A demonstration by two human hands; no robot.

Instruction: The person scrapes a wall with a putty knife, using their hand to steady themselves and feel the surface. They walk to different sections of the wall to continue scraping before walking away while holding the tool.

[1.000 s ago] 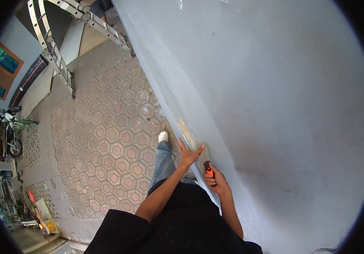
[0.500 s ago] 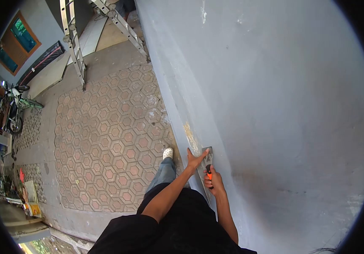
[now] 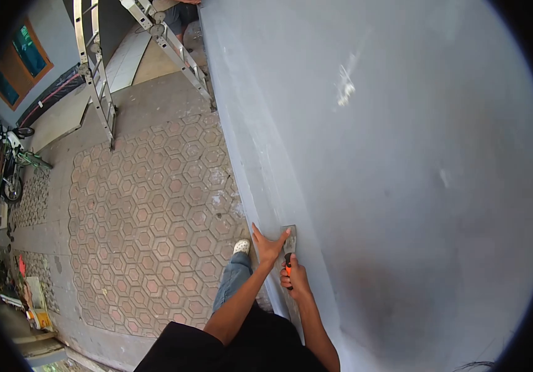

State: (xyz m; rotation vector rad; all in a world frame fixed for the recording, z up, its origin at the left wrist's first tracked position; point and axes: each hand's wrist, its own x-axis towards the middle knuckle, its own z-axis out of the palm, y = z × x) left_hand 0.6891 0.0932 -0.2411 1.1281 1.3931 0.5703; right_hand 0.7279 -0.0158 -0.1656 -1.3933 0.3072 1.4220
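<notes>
No text, brand or number can be read: on the scraper (image 3: 290, 248) at the hands (image 3: 298, 279), the ladder (image 3: 156, 29) well beyond them and the yellow item (image 3: 44, 320) far to their left, no lettering can be made out.

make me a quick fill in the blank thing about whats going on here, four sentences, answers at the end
1. The right hand holds the scraper, whose handle is black and ____.
2. The left hand has its ____ on the blade.
3. The pavers form a pattern of ____.
4. Toward the far end of the pavers stands a metal ____ with rungs.

Missing words: orange; thumb; hexagons; ladder.
</notes>
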